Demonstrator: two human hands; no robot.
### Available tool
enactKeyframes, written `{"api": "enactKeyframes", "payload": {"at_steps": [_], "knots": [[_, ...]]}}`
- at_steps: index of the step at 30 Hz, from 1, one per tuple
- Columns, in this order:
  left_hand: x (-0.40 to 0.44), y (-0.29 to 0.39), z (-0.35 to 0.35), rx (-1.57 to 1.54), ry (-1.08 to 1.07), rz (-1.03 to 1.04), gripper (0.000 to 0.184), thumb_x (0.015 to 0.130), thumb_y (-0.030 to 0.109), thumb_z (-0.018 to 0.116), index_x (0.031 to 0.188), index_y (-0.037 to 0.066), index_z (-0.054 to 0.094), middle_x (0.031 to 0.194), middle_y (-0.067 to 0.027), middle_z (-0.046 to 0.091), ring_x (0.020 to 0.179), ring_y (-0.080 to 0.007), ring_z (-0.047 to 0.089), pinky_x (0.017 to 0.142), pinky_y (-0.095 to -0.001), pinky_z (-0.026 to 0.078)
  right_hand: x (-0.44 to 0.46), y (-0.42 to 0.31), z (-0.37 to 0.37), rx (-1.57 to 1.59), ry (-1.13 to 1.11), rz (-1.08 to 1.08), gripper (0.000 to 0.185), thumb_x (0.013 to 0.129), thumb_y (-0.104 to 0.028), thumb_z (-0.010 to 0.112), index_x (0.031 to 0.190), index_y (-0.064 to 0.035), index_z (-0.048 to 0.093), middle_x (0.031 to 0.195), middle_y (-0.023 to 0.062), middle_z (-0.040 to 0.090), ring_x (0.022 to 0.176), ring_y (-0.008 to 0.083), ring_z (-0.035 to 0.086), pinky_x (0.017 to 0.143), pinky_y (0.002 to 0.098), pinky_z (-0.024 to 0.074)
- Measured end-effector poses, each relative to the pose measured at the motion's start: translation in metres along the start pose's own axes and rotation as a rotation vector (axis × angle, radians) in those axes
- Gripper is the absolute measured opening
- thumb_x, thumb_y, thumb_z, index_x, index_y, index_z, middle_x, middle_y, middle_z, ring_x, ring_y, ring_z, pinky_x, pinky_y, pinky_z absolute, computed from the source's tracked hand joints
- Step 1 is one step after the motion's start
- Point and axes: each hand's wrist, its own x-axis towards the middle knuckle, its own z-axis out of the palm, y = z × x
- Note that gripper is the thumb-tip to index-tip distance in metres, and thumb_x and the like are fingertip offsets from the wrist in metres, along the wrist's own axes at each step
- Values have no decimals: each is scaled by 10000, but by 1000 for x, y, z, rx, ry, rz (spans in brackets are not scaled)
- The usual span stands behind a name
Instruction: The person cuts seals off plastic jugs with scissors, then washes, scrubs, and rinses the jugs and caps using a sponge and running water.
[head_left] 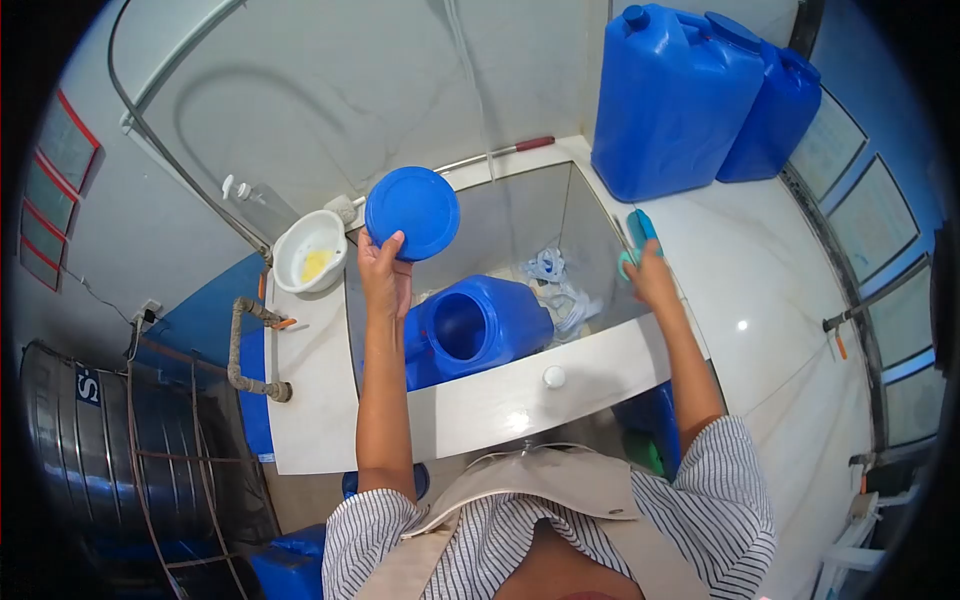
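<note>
My left hand (383, 275) grips a round blue screw lid (412, 212) by its lower edge, thumb on its flat face, raised over the sink. Below it, a blue plastic jerrycan (510, 312) lies tilted in the sink (400, 290), its wide round mouth uncovered and facing me. At the sink's right rim, my right hand (652, 278) has its fingers closed round a small green item (627, 264), perhaps a scrubbing pad, mostly hidden by the fingers. Just beyond that hand lies a long blue-teal object (641, 228), perhaps a brush.
Two blue jerrycans (670, 110) stand on the right counter (770, 290). A white bowl (310, 250) with yellow contents and a pump bottle (262, 205) are at left. Crumpled whitish material (570, 300) lies in the sink. A white cap (554, 376) sits on the front ledge.
</note>
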Motion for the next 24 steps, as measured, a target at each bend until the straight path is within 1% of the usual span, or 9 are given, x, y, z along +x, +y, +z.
{"api": "enactKeyframes", "payload": {"at_steps": [2, 5, 9, 11, 13, 15, 19, 21, 24], "knots": [[3, -11, 3, -112, -67, -87, 391, 798, 75, 625, 1130, 64, 420, 1154, -108, 503, 1056, -201, 519, 920, -382, 441, -29, 9, -36, -130, 65, 98, 295, 796, -158, 596, 971, 47, 477, 810, 273, 617, 771, 427, 618, 666, 474, 508], [2, -27, 17, -182, -81, -180, 383, 806, 155, 622, 1135, 73, 444, 1160, -94, 506, 1094, -216, 502, 946, -414, 423, -36, 103, -31, -429, 72, 109, 237, 806, -108, 553, 1001, 20, 516, 838, 290, 604, 731, 415, 625, 625, 458, 513], [4, -46, 30, -341, -82, -313, 397, 806, 196, 618, 1154, 81, 465, 1173, -85, 511, 1125, -233, 488, 972, -440, 396, -55, 100, -22, -520, 88, 138, 198, 812, -76, 510, 979, 17, 564, 959, 286, 582, 760, 416, 616, 694, 456, 510], [9, -56, 23, -392, -59, -369, 451, 793, 193, 632, 1187, 38, 477, 1221, -115, 525, 1139, -260, 498, 1003, -456, 365, -61, 55, -16, -351, 259, -292, 201, 821, -90, 507, 961, 21, 599, 1034, 248, 568, 798, 391, 606, 750, 441, 493], [9, -59, 15, -392, -26, -372, 454, 794, 195, 631, 1187, 29, 479, 1225, -118, 524, 1140, -265, 498, 1005, -459, 361, -56, 9, -3, -172, 121, -378, 230, 824, -106, 519, 995, 23, 605, 1004, 192, 593, 811, 344, 601, 764, 411, 485], [7, -50, 1, -386, 25, -350, 457, 794, 198, 631, 1187, 20, 482, 1229, -121, 523, 1140, -270, 498, 1007, -462, 358, -50, -50, 5, 138, -55, -392, 217, 835, -119, 511, 948, 35, 615, 949, 206, 597, 868, 372, 576, 785, 416, 467], [-7, -13, -52, -450, 160, -247, 495, 805, 200, 619, 1225, 6, 442, 1251, -126, 498, 1159, -279, 478, 1018, -463, 344, -25, -166, 51, 487, -260, -619, 243, 855, -175, 529, 964, 22, 620, 935, 184, 614, 865, 336, 597, 773, 401, 479], [-19, 9, -89, -465, 211, -184, 501, 812, 202, 609, 1233, -8, 436, 1264, -136, 491, 1168, -289, 472, 1022, -470, 338, -14, -235, 86, 548, -347, -809, 250, 883, -183, 525, 1030, -1, 616, 981, 166, 612, 872, 295, 613, 737, 340, 501], [-45, 36, -147, -437, 315, -180, 501, 847, 239, 551, 1264, -5, 418, 1282, -160, 477, 1200, -305, 449, 1025, -490, 329, -7, -350, 156, 519, -466, -1017, 277, 843, -202, 539, 1040, -25, 621, 997, 197, 606, 895, 329, 600, 769, 384, 488]]}}
